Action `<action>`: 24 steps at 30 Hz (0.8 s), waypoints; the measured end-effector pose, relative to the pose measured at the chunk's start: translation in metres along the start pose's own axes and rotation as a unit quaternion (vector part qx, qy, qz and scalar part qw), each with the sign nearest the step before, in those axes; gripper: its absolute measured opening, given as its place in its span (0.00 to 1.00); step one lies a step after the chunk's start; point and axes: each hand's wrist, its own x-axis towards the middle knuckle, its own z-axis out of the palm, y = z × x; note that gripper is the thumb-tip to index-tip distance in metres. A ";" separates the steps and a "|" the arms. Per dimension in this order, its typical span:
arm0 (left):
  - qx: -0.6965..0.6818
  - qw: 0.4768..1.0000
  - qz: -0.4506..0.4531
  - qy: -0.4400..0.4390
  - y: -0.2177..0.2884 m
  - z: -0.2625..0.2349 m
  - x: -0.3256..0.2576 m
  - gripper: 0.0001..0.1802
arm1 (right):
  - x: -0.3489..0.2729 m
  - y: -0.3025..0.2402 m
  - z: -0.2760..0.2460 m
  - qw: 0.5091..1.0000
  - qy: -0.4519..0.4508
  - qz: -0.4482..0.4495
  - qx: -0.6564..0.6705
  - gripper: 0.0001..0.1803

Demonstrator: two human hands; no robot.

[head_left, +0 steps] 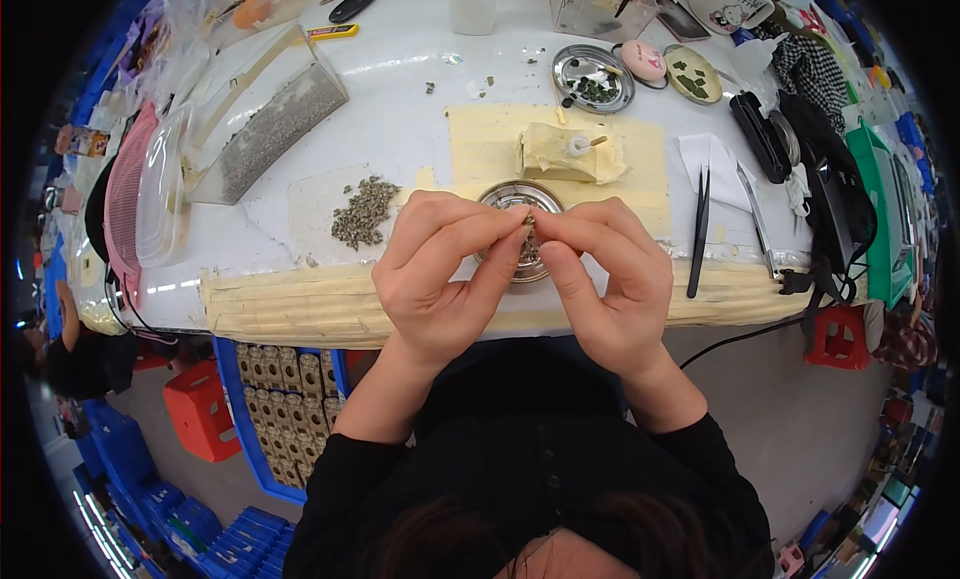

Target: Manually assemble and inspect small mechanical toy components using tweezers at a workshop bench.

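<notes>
Nearest the camera, dark hair and black sleeves [520, 459] were recorded at the lower edge, with both forearms raised toward the table. The left hand [440, 279] and the right hand [610, 279] were found brought together above the near edge of the white table [400, 129], fingertips meeting. A small greenish-brown piece [527, 222] was seen pinched between the fingertips of both hands; its exact form could not be made out. Directly beneath the hands a round metal dish [510, 197] was noted, largely covered by them, standing on a pale yellow mat [640, 169].

The near table edge was observed to be wrapped in strips of cream tape [290, 304]. To the left of the hands a loose pile of small greenish pieces [363, 211] lay on the table, apart from the dish. To the right, black tweezers [700, 229] lay near the table edge, just beside a white paper sheet [712, 159].

Farther off, on the mat, a lump of crumpled cream tape [565, 154] was noted. Beyond it stood a second metal dish [592, 79] holding dark green bits, beside a small oval tray [694, 75]. At far left, a clear plastic box [265, 114] containing grey granules lay tilted. A white bottle [472, 6] stood at the far edge. Below the table, blue crates [270, 399] and a red stool [838, 336] were seen on the floor.
</notes>
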 end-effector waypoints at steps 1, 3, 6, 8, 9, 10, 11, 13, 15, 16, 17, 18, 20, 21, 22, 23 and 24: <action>-0.002 1.000 0.003 0.000 0.000 0.000 0.000 0.13 | -0.001 0.001 0.000 0.997 -0.006 0.044 0.057 0.10; 0.007 1.000 0.018 -0.005 -0.001 0.000 0.001 0.14 | -0.002 0.003 0.000 0.977 -0.017 0.130 0.169 0.09; 0.010 0.999 0.029 -0.021 0.001 0.001 0.003 0.14 | 0.000 0.003 -0.002 0.935 -0.030 0.221 0.276 0.07; 0.012 0.999 0.030 -0.027 0.002 0.001 0.004 0.14 | 0.002 0.001 -0.004 0.926 -0.038 0.241 0.287 0.07; 0.013 0.999 0.029 -0.028 0.002 0.001 0.003 0.14 | 0.002 0.001 -0.004 0.922 -0.041 0.251 0.293 0.07; 0.014 0.999 0.029 -0.028 0.002 0.001 0.003 0.14 | 0.002 0.001 -0.003 0.933 -0.031 0.236 0.270 0.07; 0.015 0.999 0.031 -0.031 0.002 0.001 0.004 0.14 | 0.000 0.003 -0.002 0.944 -0.021 0.219 0.247 0.07; 0.019 0.999 0.036 -0.035 0.001 0.001 0.004 0.13 | 0.000 0.005 -0.002 0.966 -0.008 0.176 0.190 0.06; 0.022 0.999 0.029 -0.033 0.002 0.001 0.003 0.13 | 0.001 0.008 -0.003 0.985 0.000 0.122 0.120 0.07; 0.023 0.999 0.026 -0.032 0.002 0.001 0.003 0.13 | 0.002 0.006 -0.002 0.996 0.021 0.067 0.060 0.08; 0.018 0.999 0.016 -0.031 0.002 0.002 0.003 0.13 | 0.003 0.001 0.001 0.999 0.041 0.012 0.000 0.09; 0.013 0.999 0.006 -0.029 0.002 0.002 0.002 0.13 | 0.003 -0.002 0.002 0.995 0.061 -0.043 -0.060 0.10; 0.007 1.000 -0.010 -0.025 0.003 0.001 0.001 0.13 | 0.003 0.001 0.002 0.990 0.052 -0.092 -0.098 0.13; 0.006 1.000 -0.016 -0.023 0.003 0.001 0.001 0.13 | 0.002 0.002 0.002 0.985 0.047 -0.116 -0.116 0.14; 0.004 1.000 -0.022 -0.021 0.003 0.001 0.000 0.13 | 0.000 0.003 0.003 0.992 0.045 -0.081 -0.086 0.14; 0.002 1.000 -0.015 -0.019 0.002 0.001 0.000 0.13 | -0.002 0.003 0.003 0.997 0.042 -0.045 -0.055 0.14; 0.000 1.000 -0.007 -0.018 0.001 0.001 0.000 0.14 | -0.004 0.003 0.004 0.999 0.040 -0.010 -0.024 0.13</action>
